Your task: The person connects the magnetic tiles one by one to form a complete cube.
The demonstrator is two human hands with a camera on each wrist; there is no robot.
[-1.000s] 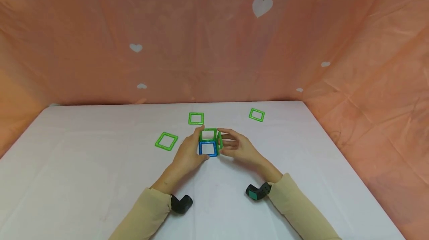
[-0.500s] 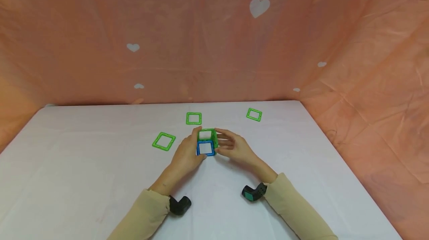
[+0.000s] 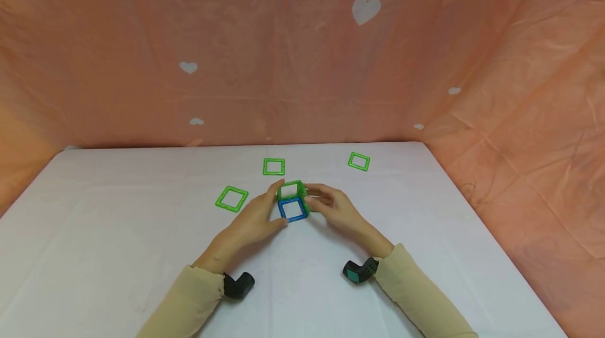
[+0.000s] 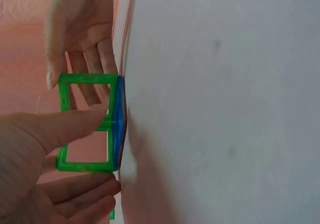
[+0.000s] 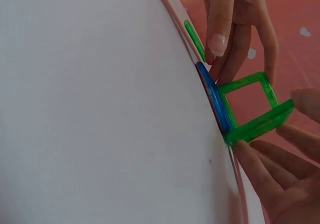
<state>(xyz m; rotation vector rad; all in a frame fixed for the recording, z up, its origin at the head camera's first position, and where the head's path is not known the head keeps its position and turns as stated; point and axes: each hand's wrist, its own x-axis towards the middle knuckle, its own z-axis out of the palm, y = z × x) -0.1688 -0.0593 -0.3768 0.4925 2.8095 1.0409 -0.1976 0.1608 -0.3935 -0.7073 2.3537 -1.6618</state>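
Left hand and right hand both have fingers grasping the green-and-blue plastic square-frame assembly, left and right sides respectively, mid white surface, loose green plastic square frame lying to its left.

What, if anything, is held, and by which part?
The right hand holds the right green square by its near top corner and outer side. The left hand touches the rear green square at its left edge; whether it grips is unclear.
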